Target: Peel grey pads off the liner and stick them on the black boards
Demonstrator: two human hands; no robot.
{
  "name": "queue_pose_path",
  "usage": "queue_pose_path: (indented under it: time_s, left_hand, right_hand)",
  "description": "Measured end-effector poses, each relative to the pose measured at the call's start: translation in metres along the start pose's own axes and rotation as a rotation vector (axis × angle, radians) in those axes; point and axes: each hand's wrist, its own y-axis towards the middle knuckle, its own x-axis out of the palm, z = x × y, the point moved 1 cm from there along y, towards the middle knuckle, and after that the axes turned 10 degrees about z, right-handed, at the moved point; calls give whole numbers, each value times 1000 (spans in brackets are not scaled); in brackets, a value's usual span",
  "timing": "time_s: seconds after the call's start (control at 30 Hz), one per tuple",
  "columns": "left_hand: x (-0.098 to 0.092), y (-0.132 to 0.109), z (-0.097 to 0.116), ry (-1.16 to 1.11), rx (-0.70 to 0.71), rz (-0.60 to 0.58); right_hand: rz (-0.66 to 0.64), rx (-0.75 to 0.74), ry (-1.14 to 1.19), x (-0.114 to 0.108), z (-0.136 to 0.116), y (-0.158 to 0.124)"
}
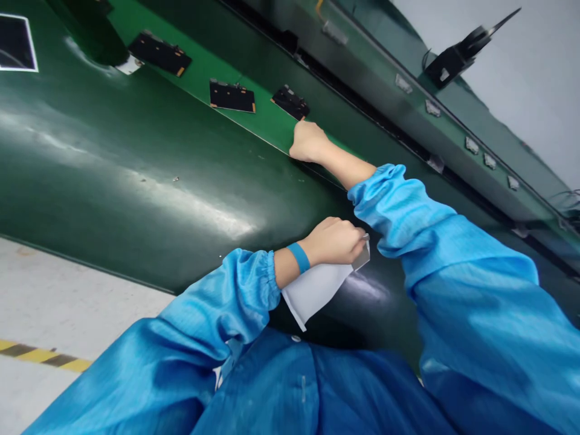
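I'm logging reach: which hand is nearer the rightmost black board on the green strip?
Right. The right hand is close beside the board, contact unclear; the left hand is farther off, lower in the picture.

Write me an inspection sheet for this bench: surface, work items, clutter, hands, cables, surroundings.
Surface: glossy dark green bench with a brighter green strip.
Work items: three black boards on the strip; a grey piece and a white sheet at the left hand.
Clutter: a small bit lies loose on the bench.
Hands: left closed on the grey piece; right hand curled near the rightmost board, contact unclear.
Cables: dark wires at the right edge; routing unclear.
Surroundings: pale floor with yellow-and-black tape.
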Motion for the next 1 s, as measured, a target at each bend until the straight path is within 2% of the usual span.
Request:
queue_pose_path:
  time_s: [0.1,0.33,0.47,0.57,0.6,0.63,0.7,0.73,0.8,0.9,1.0]
  left_hand:
    - [-2,0,1,18,11,22]
    - [-11,-6,5,50,-60,110]
    - [-23,-26,0,-58,-148,232]
    - [-34,-44,-14,-257,-338,396]
    - [-37,-49,-19,-342,-411,456]
    - [-40,-53,-24,-422,-473,507]
    - [-45,-57,-30,-530,-548,560]
    - [-47,-58,-32,-547,-564,560]
    - [-51,-55,-31,-535,-574,541]
    - [-53,-47,-25,-477,-572,522]
    - [-51,-37,-20,-428,-560,497]
  right_hand:
    - [-10,-11,21,1,3,-3]
    - [-33,84,-132,-8,16,-7]
    - [-66,108,-1,-32,36,-17]
    - [20,184,228,-63,48,-58]
    - [70,165,331,-72,51,-78]
    - [65,103,454,-79,52,-101]
    - [-56,-61,630,-84,53,-148]
    - [-76,-118,665,-83,53,-169]
    - [-13,-131,702,-78,52,-203]
    - [197,-107,732,-69,50,-227]
    - [358,-207,673,-70,52,-233]
